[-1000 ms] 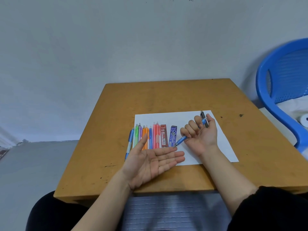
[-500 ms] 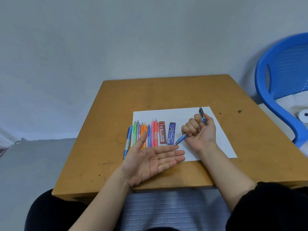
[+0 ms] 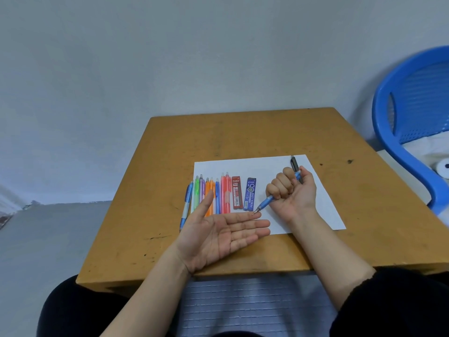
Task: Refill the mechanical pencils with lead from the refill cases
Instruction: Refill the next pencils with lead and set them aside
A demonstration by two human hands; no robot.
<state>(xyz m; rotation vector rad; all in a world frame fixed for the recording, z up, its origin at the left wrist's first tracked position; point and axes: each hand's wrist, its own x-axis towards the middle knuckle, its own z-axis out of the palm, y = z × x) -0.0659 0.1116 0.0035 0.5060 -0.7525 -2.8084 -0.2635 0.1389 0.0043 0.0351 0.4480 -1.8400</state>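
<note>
Above the near edge of the worktop (image 3: 243,132), little is changed from half a second ago. Only the small gap between the tip of the blue pencil (image 3: 266,201) and the forefinger of the left hand (image 3: 218,237) is closed, so that tip and finger now seem to touch. The left hand is held flat, palm up, fingers straight, with nothing in it. The blue pencil is gripped in the fist of the right hand (image 3: 294,193), tip slanted down towards the left hand.

The other pencils (image 3: 213,193) are laid in a row on the paper (image 3: 255,166) just beyond the left hand, with the red case (image 3: 236,193) and blue case (image 3: 250,194) beside them. A black pencil (image 3: 295,164) is seen beyond the right hand — whether it is touched cannot be told.

The worktop is of scuffed wood; a grey wall (image 3: 194,57) is seen behind it and a blue chair (image 3: 388,132) to the right.
</note>
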